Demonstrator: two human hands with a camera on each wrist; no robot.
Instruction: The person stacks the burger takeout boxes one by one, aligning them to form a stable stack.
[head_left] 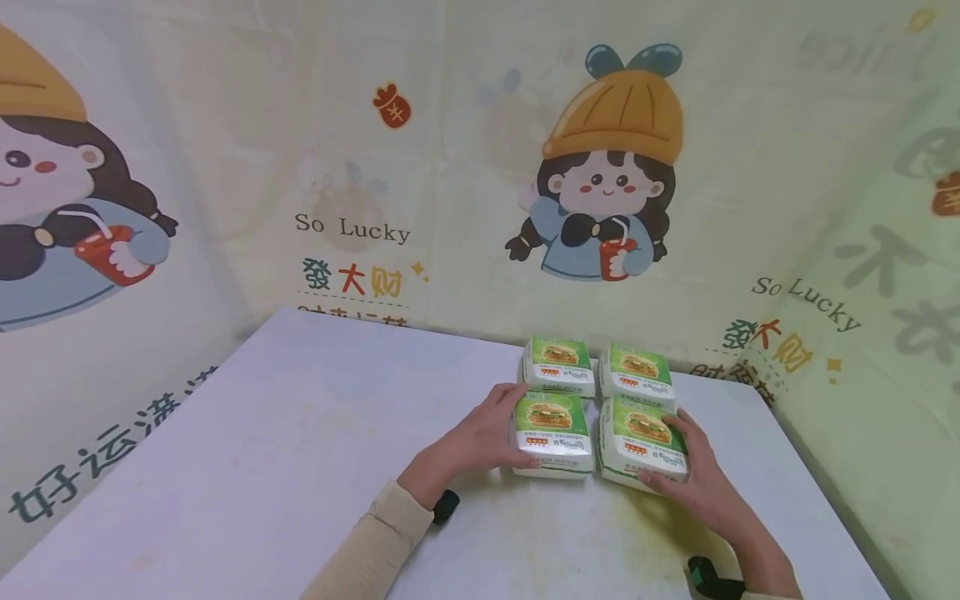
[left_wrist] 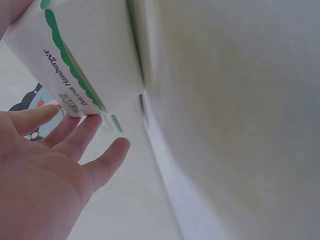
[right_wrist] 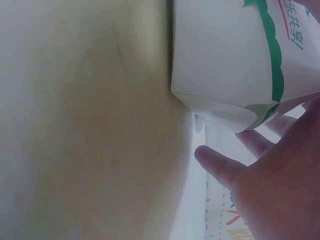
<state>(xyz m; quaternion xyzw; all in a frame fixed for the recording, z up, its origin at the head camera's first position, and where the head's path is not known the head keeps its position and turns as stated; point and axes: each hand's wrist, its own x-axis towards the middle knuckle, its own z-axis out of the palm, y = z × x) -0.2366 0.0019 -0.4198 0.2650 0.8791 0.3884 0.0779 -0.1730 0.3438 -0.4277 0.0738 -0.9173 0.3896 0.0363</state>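
In the head view, four-cornered hamburger boxes in white and green, each with a burger picture, stand in two rows on the table. My left hand (head_left: 489, 433) holds the front-left hamburger box (head_left: 553, 435), thumb at its near edge and fingers at its far left corner. The right hand (head_left: 701, 479) grips the front-right hamburger box (head_left: 643, 437) by its right side, the thumb on the near edge. The left wrist view has the left box's white side (left_wrist: 100, 55) beside the fingertips (left_wrist: 92, 122). Fingers (right_wrist: 255, 142) touch the right box (right_wrist: 220, 60) in the right wrist view.
Behind the held boxes stand a back-left hamburger box (head_left: 558, 365) and a back-right one (head_left: 637, 373), close to the rear wall. A printed cloth (head_left: 465, 167) with cartoon figures hangs around the white table (head_left: 300, 450). Dark wrist straps (head_left: 712, 579) show at the wrists.
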